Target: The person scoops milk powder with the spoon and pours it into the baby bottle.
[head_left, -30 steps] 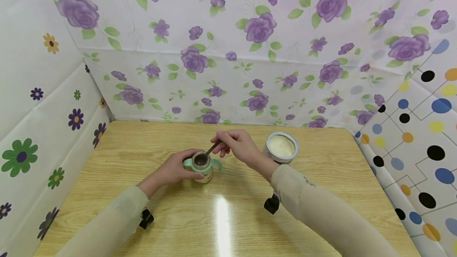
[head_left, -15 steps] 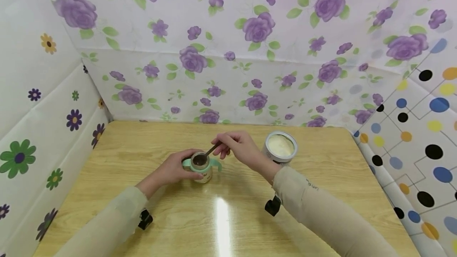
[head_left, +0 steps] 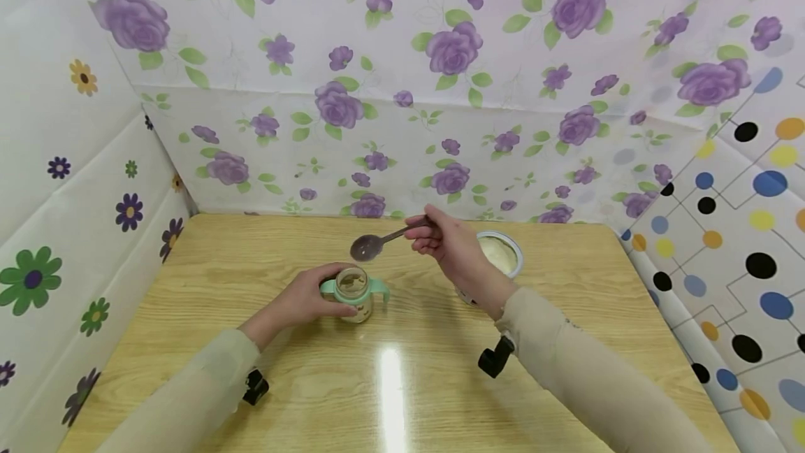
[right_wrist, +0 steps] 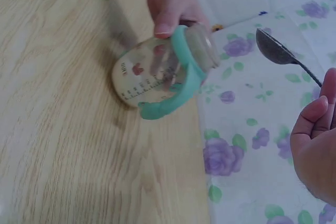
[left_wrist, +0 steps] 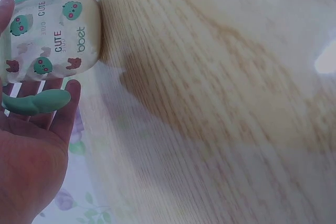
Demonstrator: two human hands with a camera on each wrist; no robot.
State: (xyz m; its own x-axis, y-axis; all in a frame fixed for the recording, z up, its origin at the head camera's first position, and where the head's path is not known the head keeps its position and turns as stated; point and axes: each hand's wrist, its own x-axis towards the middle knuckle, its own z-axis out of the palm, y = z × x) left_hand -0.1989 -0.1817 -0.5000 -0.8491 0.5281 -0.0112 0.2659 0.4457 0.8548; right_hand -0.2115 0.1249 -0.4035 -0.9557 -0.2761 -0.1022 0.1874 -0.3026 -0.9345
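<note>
In the head view my left hand (head_left: 308, 297) grips a clear baby bottle (head_left: 362, 312) with mint-green handles, its mouth uncapped. The bottle stands upright on the table, and pale contents show at its base in the right wrist view. Cartoon prints cover its wall (left_wrist: 52, 35) in the left wrist view, where the palm (left_wrist: 34, 166) lies beside one handle. My right hand (head_left: 454, 249) pinches the handle of a dark spoon (head_left: 367, 248), held level above and behind the bottle's mouth. The spoon's bowl (right_wrist: 274, 51) looks bare from above; a thin pale trace is on its edge.
Behind my right wrist stands an open can, its metal rim (head_left: 519, 258) partly hidden, with cream-coloured powder (head_left: 497, 254) inside. The wooden table (head_left: 302, 383) backs onto a floral cloth wall (head_left: 402, 138). Patterned cloth also hangs on both sides.
The spoon was tipped into the bottle's mouth; my right hand has lifted it out and moved right, levelling it. My left hand still holds the bottle in place.
</note>
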